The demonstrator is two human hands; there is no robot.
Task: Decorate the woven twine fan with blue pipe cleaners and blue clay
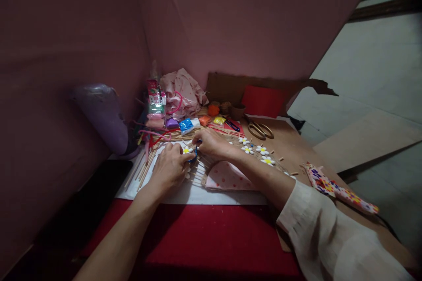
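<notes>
My left hand (169,167) rests on a white sheet (184,193), fingers curled and pinched beside a small white clay flower with a yellow centre (187,150). My right hand (211,142) reaches in from the right, its fingers closed on a small blue thing (196,153) that meets the left fingertips. Thin wooden sticks (147,167) lie under and around both hands. A pink dotted cloth piece (227,176) lies just under my right wrist.
Several white clay flowers (262,150) lie right of my hands on brown cardboard (296,149). Gold scissors (260,130), coloured clay packets (188,124), a pink cloth bundle (183,90), a purple object (102,114) and a patterned strip (339,191) surround them. Red cloth (204,237) covers the near side.
</notes>
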